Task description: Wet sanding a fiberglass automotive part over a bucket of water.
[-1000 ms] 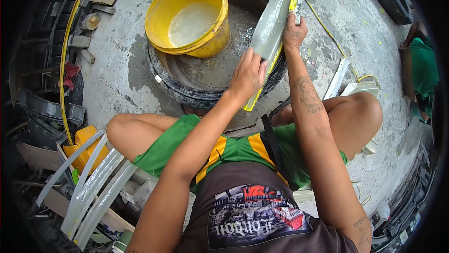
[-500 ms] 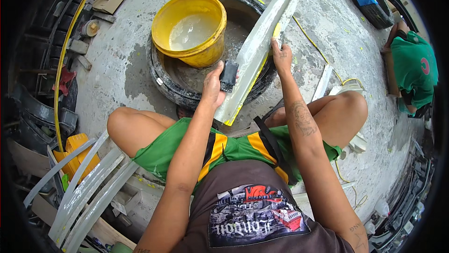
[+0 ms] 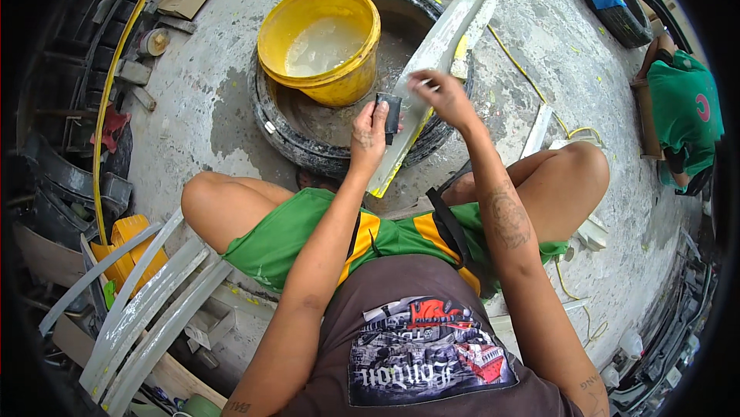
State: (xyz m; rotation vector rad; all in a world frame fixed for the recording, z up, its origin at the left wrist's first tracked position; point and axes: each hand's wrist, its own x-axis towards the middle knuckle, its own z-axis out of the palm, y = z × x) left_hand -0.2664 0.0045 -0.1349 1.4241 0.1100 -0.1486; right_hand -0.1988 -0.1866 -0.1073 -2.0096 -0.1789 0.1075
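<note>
My left hand [image 3: 368, 138] is closed round a black sanding block [image 3: 392, 112], thumb along its near side. The block is raised over the near part of a long, grey-white car trim panel [image 3: 445, 34] with yellow patches along its right edge. The panel slants across a black tire [image 3: 271, 133], its near end close to my lap. My right hand [image 3: 449, 101] hovers above the panel, right of the block, fingers bent and apart with nothing visible in them. Inside the tire stands a yellow bucket [image 3: 339, 87] with cloudy water.
Several curved grey panels [image 3: 158, 321] lie at my lower left, near a yellow plastic piece [image 3: 131, 251]. A yellow hose [image 3: 516, 66] crosses the concrete floor. At the far right, a person in a green shirt [image 3: 682, 97] sits near another tire [image 3: 617, 12].
My right hand has let go of the panel's edge and moved left, toward the block. My left hand has lifted the block slightly and shifted right.
</note>
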